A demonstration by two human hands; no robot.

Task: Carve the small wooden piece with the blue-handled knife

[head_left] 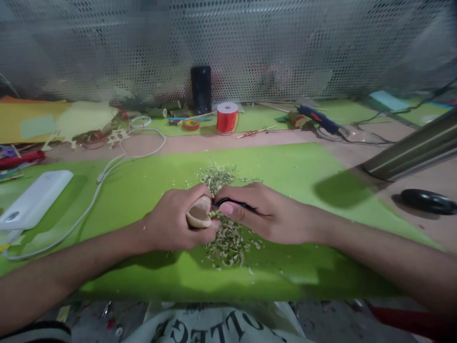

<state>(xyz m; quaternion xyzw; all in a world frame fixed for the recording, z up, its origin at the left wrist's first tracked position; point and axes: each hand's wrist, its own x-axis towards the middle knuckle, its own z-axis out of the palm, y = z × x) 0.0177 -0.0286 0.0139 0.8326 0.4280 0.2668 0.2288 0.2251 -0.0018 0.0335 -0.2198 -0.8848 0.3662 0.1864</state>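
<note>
My left hand [178,216] is closed around a pale, hollow piece of bamboo [200,214], its open end facing me. My right hand [259,214] grips a black-handled knife [237,204], thumb stretched along the near side. The knife's front end meets the right edge of the bamboo, and its blade is mostly hidden by fingers. A small green-and-pale curl [213,214] shows where the two hands meet. Below and behind them, thin green and whitish shavings [228,243] lie heaped on a green mat [143,271].
At the back stand a red thread spool [227,119] and an upright black phone [201,89]. A blue glue gun [319,119] lies right of them. A white power bank [37,199] with a cable is at left. A metal tube [414,145] slants in at right, near a black object [426,201].
</note>
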